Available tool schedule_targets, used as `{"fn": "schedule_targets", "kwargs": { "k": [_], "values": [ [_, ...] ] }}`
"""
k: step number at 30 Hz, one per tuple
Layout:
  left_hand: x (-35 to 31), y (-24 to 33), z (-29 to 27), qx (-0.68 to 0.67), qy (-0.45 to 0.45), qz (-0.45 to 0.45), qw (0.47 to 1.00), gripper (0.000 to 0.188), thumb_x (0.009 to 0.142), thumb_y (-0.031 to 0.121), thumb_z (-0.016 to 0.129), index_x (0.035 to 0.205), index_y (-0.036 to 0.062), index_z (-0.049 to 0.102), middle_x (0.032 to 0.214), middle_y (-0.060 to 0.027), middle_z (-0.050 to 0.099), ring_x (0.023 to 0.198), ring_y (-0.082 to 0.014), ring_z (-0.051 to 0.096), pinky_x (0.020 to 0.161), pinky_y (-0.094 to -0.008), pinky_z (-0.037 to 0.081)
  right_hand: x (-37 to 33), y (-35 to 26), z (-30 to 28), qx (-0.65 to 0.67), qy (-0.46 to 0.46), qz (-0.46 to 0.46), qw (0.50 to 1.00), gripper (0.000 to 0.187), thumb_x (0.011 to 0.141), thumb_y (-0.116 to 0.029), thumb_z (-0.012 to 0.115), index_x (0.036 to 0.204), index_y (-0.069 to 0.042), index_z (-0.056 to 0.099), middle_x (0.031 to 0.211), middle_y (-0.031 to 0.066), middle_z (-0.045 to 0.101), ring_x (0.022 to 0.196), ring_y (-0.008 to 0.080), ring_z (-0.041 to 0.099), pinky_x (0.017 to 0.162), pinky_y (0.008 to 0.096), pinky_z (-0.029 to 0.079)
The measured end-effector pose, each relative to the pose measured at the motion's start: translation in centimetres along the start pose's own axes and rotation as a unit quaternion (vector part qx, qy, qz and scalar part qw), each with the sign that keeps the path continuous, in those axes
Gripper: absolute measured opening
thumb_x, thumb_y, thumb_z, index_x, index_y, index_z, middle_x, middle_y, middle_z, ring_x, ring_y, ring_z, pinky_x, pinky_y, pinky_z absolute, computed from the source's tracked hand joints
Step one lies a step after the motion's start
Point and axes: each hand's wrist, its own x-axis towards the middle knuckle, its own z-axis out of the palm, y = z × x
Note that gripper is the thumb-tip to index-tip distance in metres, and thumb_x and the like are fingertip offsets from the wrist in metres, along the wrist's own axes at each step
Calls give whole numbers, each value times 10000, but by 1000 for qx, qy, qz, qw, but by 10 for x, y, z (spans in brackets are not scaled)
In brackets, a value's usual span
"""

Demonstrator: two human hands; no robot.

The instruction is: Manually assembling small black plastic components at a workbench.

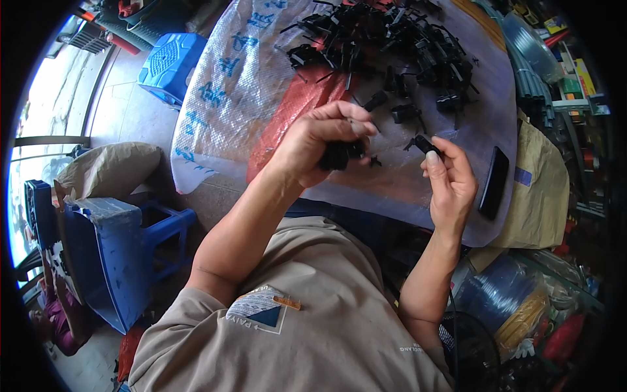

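My left hand [310, 140] is curled, fingers bent over, around dark black plastic parts [336, 155] whose exact shape is hidden in the palm. To its right, my right hand [452, 176] pinches a small black plastic part [425, 144] between thumb and fingers; a thin prong sticks out of its left end. Both hands are above the near half of a sheet-covered table [392, 196]. Beyond them lies a large heap of black plastic parts [424, 46] with thin legs or strips. A few loose black parts [406, 114] lie between the heap and my hands.
A black phone [494, 183] lies at the table's right edge. Left of the table are a blue stool [171, 62] and a blue bin [121, 258]. Beige sacking [539, 189] and a clear tubing coil [499, 294] are at right. Another person [68, 320] is at lower left.
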Motion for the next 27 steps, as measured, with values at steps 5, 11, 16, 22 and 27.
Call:
{"fn": "schedule_targets", "kwargs": {
  "k": [5,11,16,22,27],
  "values": [
    [-1,-10,28,163,12,-51,985,340,863,89,661,1173,-33,587,974,-68,690,780,-103,618,700,-241,499,0,2,-2,154,-14,-76,985,123,917,-56,609,1009,8,659,1018,89,638,732,90,568,638,206,451],
    [-7,-12,52,324,-16,-23,946,508,851,199,731,1233,-75,537,964,-56,654,762,-94,568,644,-258,483,-1,4,1,110,-4,-87,990,143,936,-63,578,1025,-15,679,1058,67,646,761,109,583,657,212,464],
    [-3,-27,57,403,14,56,913,290,901,196,665,1068,-35,615,791,-83,629,680,-83,528,591,-276,464,0,4,1,125,-42,-57,990,160,932,-86,586,1046,-23,678,1059,70,643,809,123,599,695,224,481],
    [-2,-35,53,432,31,70,899,241,928,196,613,1000,-34,631,705,-71,600,629,-85,532,565,-286,464,-5,8,1,39,-40,-58,997,142,913,-88,594,1015,-11,655,998,72,631,870,143,612,769,240,487],
    [-1,-37,52,394,34,25,918,249,928,216,614,984,-26,634,730,-52,615,630,-80,535,545,-272,449,-4,11,1,5,-41,-69,997,131,908,-91,589,994,-12,650,989,82,631,907,178,618,794,255,493]
  ]
}}
